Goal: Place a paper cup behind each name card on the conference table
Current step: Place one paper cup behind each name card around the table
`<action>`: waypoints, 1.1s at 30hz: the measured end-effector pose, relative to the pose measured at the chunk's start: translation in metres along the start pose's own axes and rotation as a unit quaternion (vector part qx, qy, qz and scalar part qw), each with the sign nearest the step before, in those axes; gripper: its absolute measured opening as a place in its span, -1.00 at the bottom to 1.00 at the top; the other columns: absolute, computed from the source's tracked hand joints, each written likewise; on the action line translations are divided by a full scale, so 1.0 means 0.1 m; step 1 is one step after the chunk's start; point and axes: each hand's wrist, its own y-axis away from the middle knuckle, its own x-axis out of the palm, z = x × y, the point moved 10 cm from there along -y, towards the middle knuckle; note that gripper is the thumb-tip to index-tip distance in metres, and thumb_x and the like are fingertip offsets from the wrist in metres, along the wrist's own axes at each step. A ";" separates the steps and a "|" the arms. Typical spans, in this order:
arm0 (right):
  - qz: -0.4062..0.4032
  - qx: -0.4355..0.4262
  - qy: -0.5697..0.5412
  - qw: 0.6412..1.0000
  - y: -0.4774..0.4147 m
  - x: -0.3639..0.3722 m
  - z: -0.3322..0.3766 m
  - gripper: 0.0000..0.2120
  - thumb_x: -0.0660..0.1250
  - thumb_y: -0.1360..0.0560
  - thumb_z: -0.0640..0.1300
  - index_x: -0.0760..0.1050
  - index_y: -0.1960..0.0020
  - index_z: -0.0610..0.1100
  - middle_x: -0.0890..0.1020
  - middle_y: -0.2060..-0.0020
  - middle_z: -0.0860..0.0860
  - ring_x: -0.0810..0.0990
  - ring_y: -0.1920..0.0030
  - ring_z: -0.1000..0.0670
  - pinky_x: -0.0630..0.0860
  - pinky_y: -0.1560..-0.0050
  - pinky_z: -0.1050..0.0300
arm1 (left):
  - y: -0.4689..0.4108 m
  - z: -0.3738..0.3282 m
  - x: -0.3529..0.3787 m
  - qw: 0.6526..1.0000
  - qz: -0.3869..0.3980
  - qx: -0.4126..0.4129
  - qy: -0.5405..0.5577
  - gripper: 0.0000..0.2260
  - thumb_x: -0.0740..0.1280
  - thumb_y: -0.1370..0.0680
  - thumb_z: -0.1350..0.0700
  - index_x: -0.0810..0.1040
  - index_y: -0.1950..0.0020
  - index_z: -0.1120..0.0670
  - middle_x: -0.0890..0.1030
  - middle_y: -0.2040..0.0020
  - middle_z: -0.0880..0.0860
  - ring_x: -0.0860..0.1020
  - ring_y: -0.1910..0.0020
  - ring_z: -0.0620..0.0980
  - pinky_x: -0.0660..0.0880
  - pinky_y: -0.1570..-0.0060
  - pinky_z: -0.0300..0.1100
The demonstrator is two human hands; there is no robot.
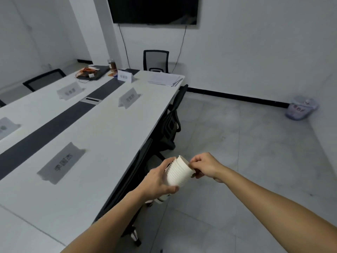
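Stack of paper cups (177,173): my left hand (158,181) wraps its body, holding it just off the tabletop (109,143) edge. My right hand (204,167): fingertips pinching the outermost rim; I should probably peel one cup only, twisting lightly, with the stack held firm. Nearest name card (62,163): no cup behind. Tabletop white with a dark centre strip; grey tiled floor (246,152); wall screen (153,10).
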 end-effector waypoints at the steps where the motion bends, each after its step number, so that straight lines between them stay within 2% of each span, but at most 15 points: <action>1: 0.000 0.000 -0.003 1.000 -0.10 -0.05 0.05 -0.86 0.32 -0.54 -0.30 0.61 0.16 -0.19 0.64 0.37 -0.08 0.64 0.42 0.05 0.55 0.37 0.21 | -0.11 0.01 -0.06 1.000 0.001 0.004 0.002 -0.21 0.51 -0.29 -0.06 0.22 -0.45 -0.24 0.51 -0.26 -0.14 0.51 -0.22 -0.05 0.48 -0.24 0.00; 8: 0.012 0.034 -0.069 0.997 -1.41 -0.44 0.33 -0.89 0.29 -0.55 -0.27 0.56 0.14 -0.21 0.66 0.36 -0.11 0.68 0.37 -0.04 0.55 0.40 0.18 | -1.35 0.35 -0.49 1.000 0.001 -0.009 0.017 -0.18 0.53 -0.31 -0.05 0.18 -0.47 -0.23 0.52 -0.28 -0.13 0.52 -0.24 -0.06 0.49 -0.26 0.00; 13: 0.027 0.041 -0.111 0.993 -2.54 -0.80 0.62 -0.85 0.24 -0.57 -0.24 0.52 0.16 -0.19 0.66 0.34 -0.10 0.69 0.36 -0.04 0.54 0.40 0.17 | -2.34 0.66 -0.87 0.999 -0.036 -0.038 0.013 -0.17 0.55 -0.31 -0.08 0.19 -0.48 -0.22 0.50 -0.31 -0.13 0.50 -0.27 -0.07 0.48 -0.29 -0.01; 19: 0.053 0.012 -0.065 0.996 -3.82 -1.21 1.34 -0.86 0.25 -0.57 -0.19 0.54 0.13 -0.14 0.68 0.32 -0.08 0.67 0.34 -0.01 0.50 0.42 0.21 | -3.26 0.95 -1.49 0.991 -0.098 -0.090 0.002 -0.20 0.53 -0.35 -0.11 0.17 -0.47 -0.22 0.47 -0.28 -0.11 0.48 -0.21 -0.06 0.50 -0.25 -0.08; 23: 0.094 -0.003 -0.042 0.995 -4.52 -1.10 1.79 -0.89 0.30 -0.55 -0.19 0.55 0.14 -0.15 0.67 0.36 -0.04 0.67 0.36 0.01 0.47 0.43 0.20 | -3.58 1.26 -1.83 0.981 -0.139 -0.132 0.006 -0.20 0.52 -0.34 -0.12 0.16 -0.47 -0.25 0.50 -0.26 -0.10 0.50 -0.17 -0.03 0.52 -0.21 -0.08; 27: 0.140 0.007 -0.031 0.990 -5.20 -0.82 2.09 -0.90 0.34 -0.55 -0.17 0.57 0.01 -0.21 0.65 0.22 -0.11 0.67 0.37 0.00 0.42 0.43 0.22 | -3.87 1.65 -2.17 0.972 -0.166 -0.167 0.007 -0.19 0.51 -0.35 -0.13 0.15 -0.48 -0.25 0.49 -0.27 -0.13 0.50 -0.18 -0.05 0.51 -0.24 -0.09; 33: 0.169 0.000 -0.005 0.986 -6.09 -0.43 2.56 -0.91 0.34 -0.55 -0.21 0.55 0.11 -0.19 0.58 0.25 -0.07 0.65 0.38 0.00 0.39 0.43 0.20 | -4.34 2.30 -2.78 0.956 -0.203 -0.213 0.009 -0.19 0.49 -0.34 -0.13 0.13 -0.48 -0.28 0.52 -0.28 -0.09 0.55 -0.15 0.00 0.55 -0.19 -0.06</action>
